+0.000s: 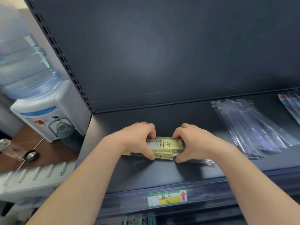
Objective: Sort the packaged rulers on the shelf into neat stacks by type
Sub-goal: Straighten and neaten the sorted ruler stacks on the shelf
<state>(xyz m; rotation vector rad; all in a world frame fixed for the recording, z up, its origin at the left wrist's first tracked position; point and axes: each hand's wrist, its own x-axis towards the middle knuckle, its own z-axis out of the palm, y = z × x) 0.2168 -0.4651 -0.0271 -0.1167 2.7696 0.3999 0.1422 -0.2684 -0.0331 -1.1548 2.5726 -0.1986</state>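
The shelf (pixel 162 174) is matt, dark painted metal; the yellow ruler packs (pixel 165 148) at centre show paper cards under clear glossy plastic (the clear sleeves (pixel 253 132) at right gleam likewise); lower left, a smooth wood-grain tabletop (pixel 56 150)

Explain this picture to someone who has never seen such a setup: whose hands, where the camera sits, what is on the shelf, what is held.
There is no machine here: a person works with two bare hands, and the single picture comes from a camera worn on their head, looking forward and down. The left hand and right hand grip, from either side, a stack of yellow-labelled packaged rulers on the dark grey metal shelf. To the right on the same shelf lies a fanned pile of clear plastic ruler packets, untouched. A green and yellow paper label sits on the shelf's front edge. A white water dispenser stands left of the shelf.
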